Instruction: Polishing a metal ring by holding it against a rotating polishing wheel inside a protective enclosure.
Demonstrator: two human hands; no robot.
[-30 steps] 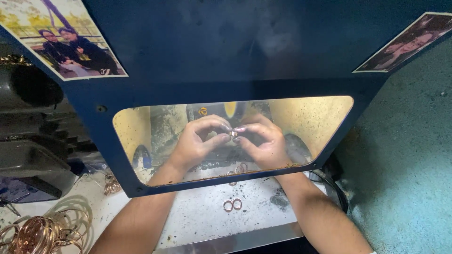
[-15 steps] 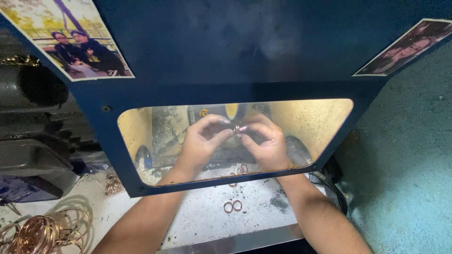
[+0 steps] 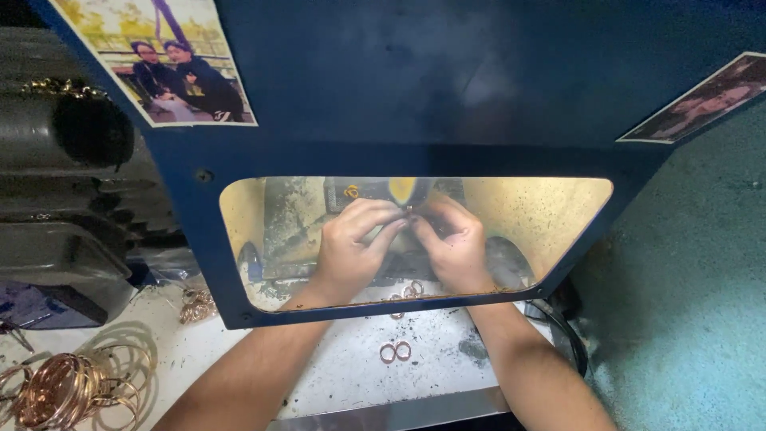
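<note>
Blue metal forms a hood (image 3: 415, 88) over the workspace, with a wide window (image 3: 542, 215) cut into it, lit yellow inside. Both hands reach in through that window and meet at its middle. The left hand (image 3: 351, 247) and the right hand (image 3: 451, 247) are curled, fingertips pressed together around a very small piece (image 3: 408, 212) pinched between them; the piece is too tiny to identify. Directly beyond the fingertips sits a yellow wheel-like shape (image 3: 401, 189), blurred.

Just below the hands, at the window's lower edge, a few small copper-coloured rings (image 3: 411, 290) lie on the white bench (image 3: 335, 375). Nearer the body, between the two forearms, two more small rings (image 3: 395, 351) lie touching side by side.

Well off to the left of the left forearm rests a loose stack of copper-coloured bangles (image 3: 60, 387), and a smaller tangle of chain (image 3: 195, 305) lies closer to the hood. A dark tray (image 3: 56, 271) sits above the bangles; its contents cannot be made out. Photographs are stuck to the hood, one above the left hand (image 3: 171, 60) and one far right (image 3: 702, 100).
</note>
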